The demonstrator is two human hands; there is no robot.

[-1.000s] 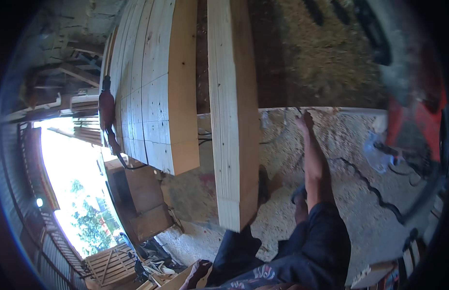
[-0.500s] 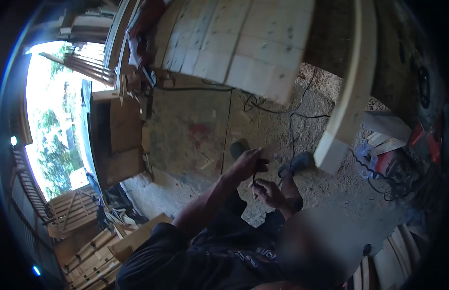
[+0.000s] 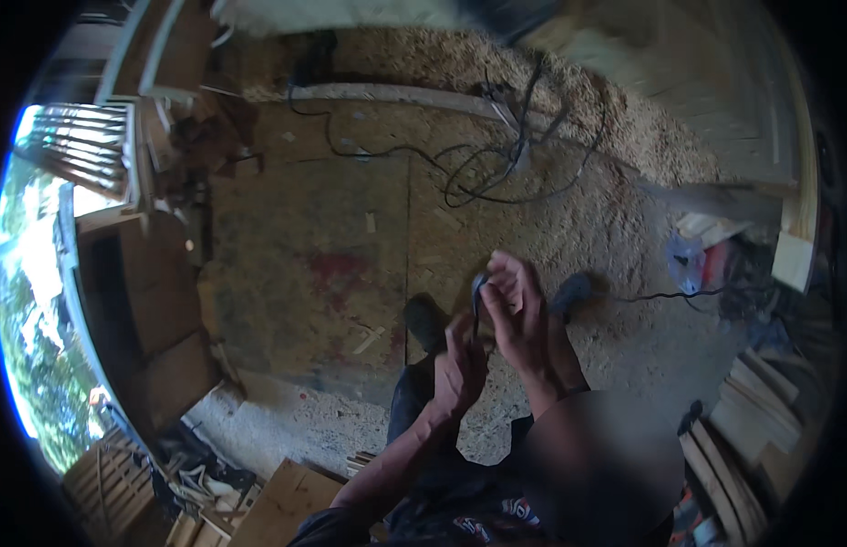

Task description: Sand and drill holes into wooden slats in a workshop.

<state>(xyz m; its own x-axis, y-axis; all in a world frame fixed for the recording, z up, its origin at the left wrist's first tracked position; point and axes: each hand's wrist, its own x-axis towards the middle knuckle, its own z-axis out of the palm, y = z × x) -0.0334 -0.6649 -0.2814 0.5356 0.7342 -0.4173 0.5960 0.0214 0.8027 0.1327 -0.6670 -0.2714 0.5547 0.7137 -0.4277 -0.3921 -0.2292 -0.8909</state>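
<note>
A thin, dark, bent cord-like strip (image 3: 478, 290) runs between my hands in front of my body; its exact kind is too small to make out. Its lower end is in the curled fingers of my left hand (image 3: 460, 372). Farther out and slightly to the right, my right hand (image 3: 522, 314) pinches the upper, looped end between thumb and fingers. Below the hands, my two feet stand on the floor, one shoe (image 3: 425, 321) on a worn board (image 3: 287, 246) and the other (image 3: 572, 292) on sawdust-strewn ground.
Black cables (image 3: 483, 187) lie tangled ahead on the floor, beside heaped wood shavings (image 3: 661, 137). A blurred wooden bench or panel (image 3: 706, 82) stands far right. Wood offcuts (image 3: 756, 401) are stacked near right. An open wooden cabinet (image 3: 141, 310) stands left, with slatted wood (image 3: 104, 483) near it.
My right hand has moved outward past my left, which has drawn nearer to my body. The view has shifted, taking the pale plank panel out of the middle and showing more floor and cables.
</note>
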